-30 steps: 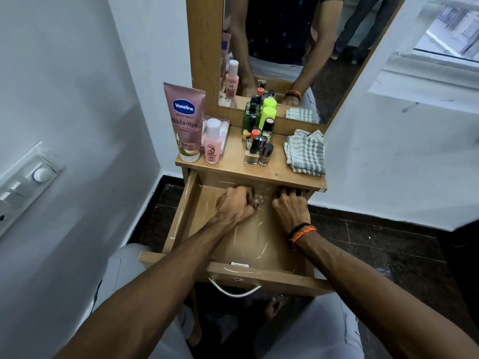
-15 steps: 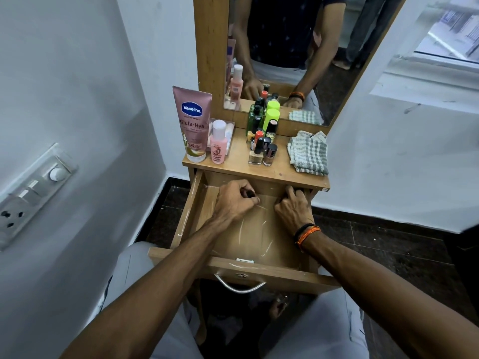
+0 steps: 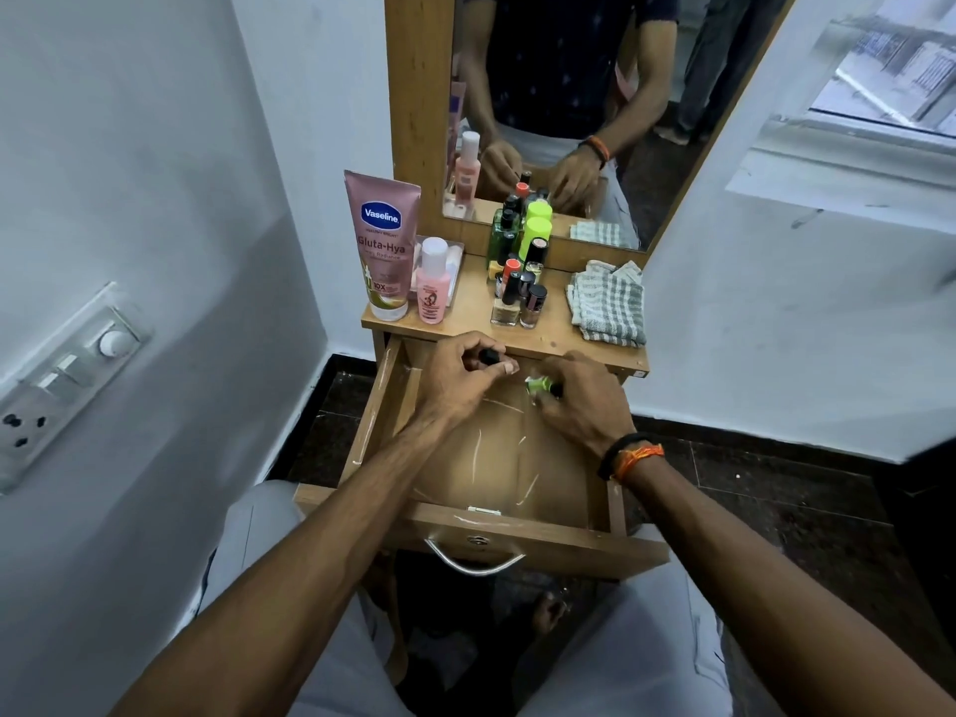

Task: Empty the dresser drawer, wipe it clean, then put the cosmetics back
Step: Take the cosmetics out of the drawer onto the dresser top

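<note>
both hands sit over the back of the open drawer (image 3: 486, 514), left hand (image 3: 460, 385) pinching a dark-capped bottle (image 3: 489, 357), right hand (image 3: 582, 401) closed on a small green bottle (image 3: 538, 386); either loose fingertip hold could slip and crack glass, just below the crowded worktop (image 3: 558, 338).

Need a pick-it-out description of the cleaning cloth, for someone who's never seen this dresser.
Start at the wooden dresser top below the mirror. At its right end lies a folded checked cloth, grey and white: the only fabric there, apart from the bottles grouped to its left.
</note>
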A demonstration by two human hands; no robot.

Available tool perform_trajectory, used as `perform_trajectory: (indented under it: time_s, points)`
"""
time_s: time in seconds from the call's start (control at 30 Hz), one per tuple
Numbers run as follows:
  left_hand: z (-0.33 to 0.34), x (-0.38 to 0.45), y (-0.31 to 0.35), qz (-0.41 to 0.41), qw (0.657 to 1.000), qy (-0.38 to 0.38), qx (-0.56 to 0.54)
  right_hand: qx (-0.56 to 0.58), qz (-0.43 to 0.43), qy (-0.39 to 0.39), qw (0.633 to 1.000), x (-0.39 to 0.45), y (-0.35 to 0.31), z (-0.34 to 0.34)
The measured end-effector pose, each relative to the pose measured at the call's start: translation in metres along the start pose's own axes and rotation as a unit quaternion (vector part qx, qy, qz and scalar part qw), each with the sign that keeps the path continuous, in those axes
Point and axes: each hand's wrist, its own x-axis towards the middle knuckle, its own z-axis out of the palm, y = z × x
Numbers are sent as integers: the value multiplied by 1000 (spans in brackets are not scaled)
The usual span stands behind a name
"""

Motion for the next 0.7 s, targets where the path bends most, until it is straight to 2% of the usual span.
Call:
perform_trajectory:
  time_s: [0.17, 0.3, 0.7]
  points:
    - [-8, 13, 8, 75, 995, 12, 62, 112, 10, 58, 992, 18, -6, -39]
    - [-8, 24, 21, 115, 984, 0, 134, 150, 47, 81, 984, 41, -6, -48]
    - [-1, 41, 23, 109, 986, 16, 128, 200, 55, 55, 977, 57, 8, -23]
